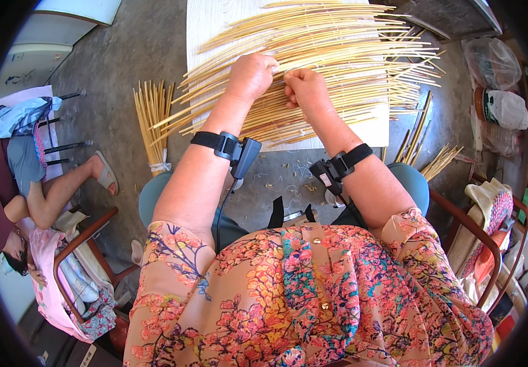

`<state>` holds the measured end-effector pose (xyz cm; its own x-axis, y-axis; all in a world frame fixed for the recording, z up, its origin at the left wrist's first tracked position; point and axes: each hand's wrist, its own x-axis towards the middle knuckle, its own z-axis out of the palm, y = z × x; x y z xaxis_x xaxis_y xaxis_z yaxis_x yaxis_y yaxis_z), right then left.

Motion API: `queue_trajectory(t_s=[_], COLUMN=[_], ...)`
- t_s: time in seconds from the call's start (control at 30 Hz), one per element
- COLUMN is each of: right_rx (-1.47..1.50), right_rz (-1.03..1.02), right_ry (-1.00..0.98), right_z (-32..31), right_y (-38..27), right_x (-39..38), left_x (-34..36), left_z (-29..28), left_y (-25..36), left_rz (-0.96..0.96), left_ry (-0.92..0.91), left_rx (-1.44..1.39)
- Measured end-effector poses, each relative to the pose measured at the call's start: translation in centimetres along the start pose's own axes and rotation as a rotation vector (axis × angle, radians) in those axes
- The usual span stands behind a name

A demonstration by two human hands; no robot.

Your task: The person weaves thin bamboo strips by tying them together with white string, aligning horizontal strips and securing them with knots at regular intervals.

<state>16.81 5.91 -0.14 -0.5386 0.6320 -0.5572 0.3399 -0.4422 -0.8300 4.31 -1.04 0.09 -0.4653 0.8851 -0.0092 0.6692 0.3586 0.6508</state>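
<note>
A mat of long straw-coloured stalks (343,58), laid side by side with thin cross ties, spreads over a pale wood-grain table (205,15). My left hand (253,76) is closed above the middle of the mat, thumb and forefinger pinched together. Just to its right, my right hand (308,88) is also closed, its fingertips pinched near a stalk. A small gap separates the two hands. Whatever lies between the fingertips is too fine to make out. Each forearm wears a black strap with a small dark device.
A tied bundle of stalks (152,122) stands on the floor left of the table. More loose stalks (442,160) lie to the right, and cut bits litter the floor below. A wooden armchair (95,226) is at the left, near another person (0,183). Plastic-wrapped containers (501,110) line the right.
</note>
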Motion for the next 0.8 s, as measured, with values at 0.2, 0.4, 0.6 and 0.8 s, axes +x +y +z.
queue_trajectory(t_s=[0.2, 0.4, 0.6, 0.8], right_rx=[0.318, 0.083, -0.958, -1.018], right_rz=[0.07, 0.077, -0.873, -0.922], right_ry=[0.041, -0.097, 0.315, 0.207], right_z=[0.5, -0.8, -2.1, -1.0], right_y=[-0.6, -2.7, -2.8, -2.3], right_x=[-0.5, 0.0, 2.2, 3.1], left_x=[-0.1, 0.0, 0.1, 0.0], left_z=[0.3, -0.3, -0.8, -0.4], left_y=[0.2, 0.7, 1.3, 1.3], left_rz=[0.022, -0.077, -0.04, 0.123], left_ry=[-0.001, -0.009, 0.042, 0.11], left_rx=[0.039, 0.086, 0.149, 0.251])
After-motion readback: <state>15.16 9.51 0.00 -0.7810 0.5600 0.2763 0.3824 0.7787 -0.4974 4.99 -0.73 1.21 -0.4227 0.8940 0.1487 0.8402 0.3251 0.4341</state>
